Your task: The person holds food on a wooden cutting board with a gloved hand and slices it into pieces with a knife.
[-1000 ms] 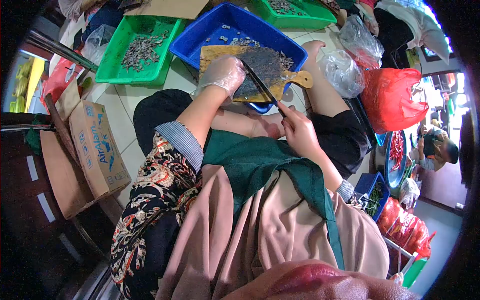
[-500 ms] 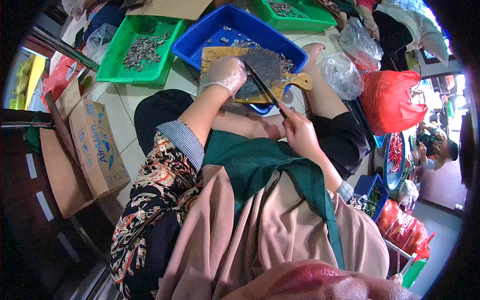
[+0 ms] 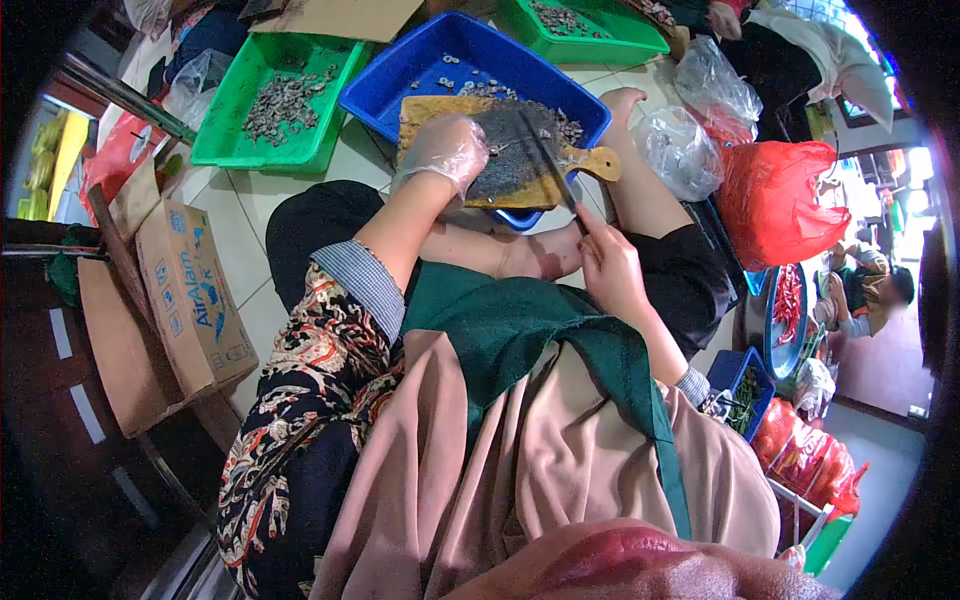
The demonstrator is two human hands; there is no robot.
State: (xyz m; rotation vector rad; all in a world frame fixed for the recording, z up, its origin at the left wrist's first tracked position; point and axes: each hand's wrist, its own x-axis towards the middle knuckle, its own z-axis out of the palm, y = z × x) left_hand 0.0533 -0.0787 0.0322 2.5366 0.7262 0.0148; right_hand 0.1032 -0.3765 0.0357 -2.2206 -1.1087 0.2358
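A wooden cutting board (image 3: 425, 112) with a darkened middle rests across a blue tub (image 3: 375, 95) holding pale sliced pieces. My left hand (image 3: 450, 150), in a clear plastic glove, is closed on the left part of the board; whatever its fingers hold is hidden. My bare right hand (image 3: 610, 262) is wrapped round the handle of a long dark knife (image 3: 548, 165). The blade points up and left over the board, a little right of my left hand. One small pale piece lies near the blade.
Green tubs with grey pieces stand at the left (image 3: 210, 145) and top (image 3: 640, 42). A cardboard box (image 3: 195, 290) is at far left. Plastic bags, a red bag (image 3: 780, 205) and a basin of red chillies (image 3: 790, 305) are at right. Other people sit at top and right.
My right hand has shifted slightly right and down with the knife. The blade has moved right, away from my left hand, which stays on the board.
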